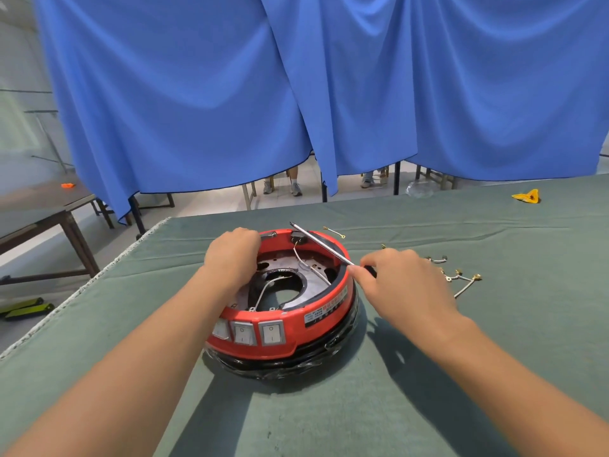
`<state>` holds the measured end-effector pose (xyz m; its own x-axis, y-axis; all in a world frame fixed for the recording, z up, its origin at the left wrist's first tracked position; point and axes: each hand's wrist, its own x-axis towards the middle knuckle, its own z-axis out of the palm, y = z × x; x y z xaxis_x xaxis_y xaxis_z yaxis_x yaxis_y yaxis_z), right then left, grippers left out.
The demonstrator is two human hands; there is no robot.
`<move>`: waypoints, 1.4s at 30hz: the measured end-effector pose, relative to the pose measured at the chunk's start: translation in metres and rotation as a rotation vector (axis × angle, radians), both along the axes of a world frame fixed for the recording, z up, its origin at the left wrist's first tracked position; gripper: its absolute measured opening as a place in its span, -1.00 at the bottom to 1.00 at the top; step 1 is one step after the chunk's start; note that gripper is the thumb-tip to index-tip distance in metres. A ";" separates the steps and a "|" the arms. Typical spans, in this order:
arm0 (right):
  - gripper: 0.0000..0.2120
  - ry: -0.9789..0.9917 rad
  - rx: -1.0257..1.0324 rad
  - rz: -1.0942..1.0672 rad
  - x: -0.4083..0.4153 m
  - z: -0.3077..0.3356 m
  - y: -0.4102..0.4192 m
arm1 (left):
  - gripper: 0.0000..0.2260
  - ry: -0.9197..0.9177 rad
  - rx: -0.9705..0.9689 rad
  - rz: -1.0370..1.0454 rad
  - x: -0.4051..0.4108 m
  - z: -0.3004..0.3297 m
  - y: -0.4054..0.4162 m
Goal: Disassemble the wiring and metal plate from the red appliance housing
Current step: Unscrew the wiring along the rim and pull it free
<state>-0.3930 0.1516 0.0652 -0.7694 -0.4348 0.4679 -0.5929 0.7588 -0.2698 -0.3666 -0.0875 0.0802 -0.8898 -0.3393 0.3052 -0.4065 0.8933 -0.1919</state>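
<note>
The round red appliance housing [290, 338] lies open side up on the green cloth table, with three rocker switches on its near face. Inside it sits a dark metal plate [290, 282] crossed by white wires [301, 260]. My left hand [232, 255] grips the housing's far-left rim, fingers curled over the edge. My right hand [400, 282] holds a screwdriver [321, 245] by its black handle. The shaft lies across the far-right rim and its tip points up and to the left past a small black part on the rim.
Several loose wires with brass terminals [458, 277] lie on the cloth right of the housing, one more [334, 231] behind it. A yellow object [527, 196] sits at the far right. The table's left edge [82, 291] runs diagonally. Blue curtains hang behind; another table stands to the left.
</note>
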 end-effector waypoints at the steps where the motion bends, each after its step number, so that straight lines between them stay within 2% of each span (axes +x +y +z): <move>1: -0.64 -0.011 -0.023 -0.002 -0.001 -0.002 0.000 | -0.82 -0.031 -0.081 0.009 0.002 0.001 0.000; 4: -0.65 -0.025 -0.077 -0.008 -0.003 -0.007 -0.001 | -0.78 -0.124 -0.256 0.009 0.005 0.004 0.001; 8: -0.63 -0.096 -0.121 -0.011 -0.008 -0.010 0.002 | -0.79 -0.209 -0.326 0.030 0.015 0.004 0.000; 11: -0.64 -0.195 -0.174 -0.019 -0.011 -0.011 0.008 | -0.83 -0.143 -0.327 0.049 0.021 0.014 -0.002; 15: -0.71 -0.365 -0.361 0.012 -0.023 -0.009 0.012 | -0.88 -0.097 -0.449 -0.048 0.013 0.034 0.005; 16: -0.71 -0.378 -0.414 0.024 -0.027 -0.009 0.013 | -0.89 -0.122 -0.443 -0.065 0.010 0.037 0.009; 18: -0.71 -0.390 -0.466 0.049 -0.034 -0.011 0.012 | -0.78 -0.187 -0.409 -0.062 0.009 0.039 0.017; 21: -0.72 -0.393 -0.421 0.069 -0.039 -0.018 0.008 | -0.74 -0.229 -0.392 -0.091 0.012 0.049 0.019; 25: -0.70 -0.426 -0.484 0.087 -0.045 -0.021 -0.001 | -0.82 -0.095 -0.080 -0.169 0.013 0.061 0.018; 28: -0.69 -0.440 -0.563 0.086 -0.049 -0.021 -0.002 | -0.78 0.031 0.106 -0.240 -0.002 0.055 0.027; 33: -0.74 -0.506 -0.696 0.035 -0.059 -0.025 0.006 | -0.78 0.104 0.144 -0.297 -0.058 0.035 0.040; 36: -0.74 -0.552 -0.747 0.000 -0.064 -0.034 0.008 | -0.82 0.097 0.077 -0.313 -0.092 0.022 0.044; 42: -0.75 -0.562 -0.878 -0.093 -0.075 -0.038 0.013 | -0.82 -0.009 0.130 -0.178 -0.134 0.015 0.028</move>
